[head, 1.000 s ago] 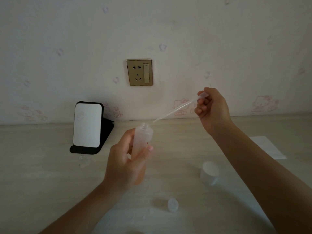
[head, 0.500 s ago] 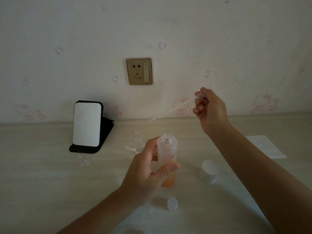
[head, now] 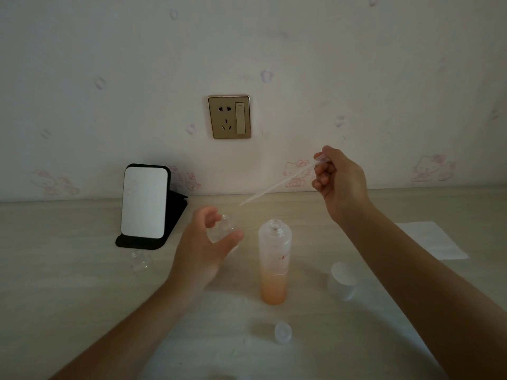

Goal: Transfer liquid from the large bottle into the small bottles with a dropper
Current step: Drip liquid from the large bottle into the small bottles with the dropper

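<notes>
one of the hands (head: 204, 244) half over small bottle (head: 226, 225)

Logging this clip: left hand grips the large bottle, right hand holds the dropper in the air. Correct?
No. The head view shows the large bottle standing free on the table; the left hand curls round a small clear bottle instead. The right hand does hold the dropper in the air.

The left hand (head: 203, 250) hides part of a small bottle (head: 225, 225) — whether its fingers touch it cannot be told. The bulb of the dropper (head: 277, 185) is buried in the right hand (head: 340, 182).
</notes>
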